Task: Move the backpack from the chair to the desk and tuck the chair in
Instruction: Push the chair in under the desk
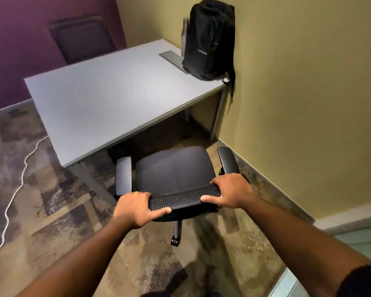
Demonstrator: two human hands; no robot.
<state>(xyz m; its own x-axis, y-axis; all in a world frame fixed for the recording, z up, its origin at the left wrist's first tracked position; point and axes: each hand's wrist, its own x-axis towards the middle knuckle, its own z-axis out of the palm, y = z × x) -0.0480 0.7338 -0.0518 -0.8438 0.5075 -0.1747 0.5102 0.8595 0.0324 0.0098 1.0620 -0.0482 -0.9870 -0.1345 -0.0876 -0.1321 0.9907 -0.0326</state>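
Observation:
The black backpack stands upright on the far right corner of the grey desk, leaning against the yellow wall. A black office chair stands in front of the desk, its seat bare and mostly outside the desk's edge. My left hand grips the left end of the chair's mesh backrest top. My right hand grips the right end. One chair leg with a castor shows below the backrest.
A second dark chair stands behind the desk by the purple wall. A white cable runs across the patterned carpet on the left. The yellow wall is close on the right. A grey cable flap lies beside the backpack.

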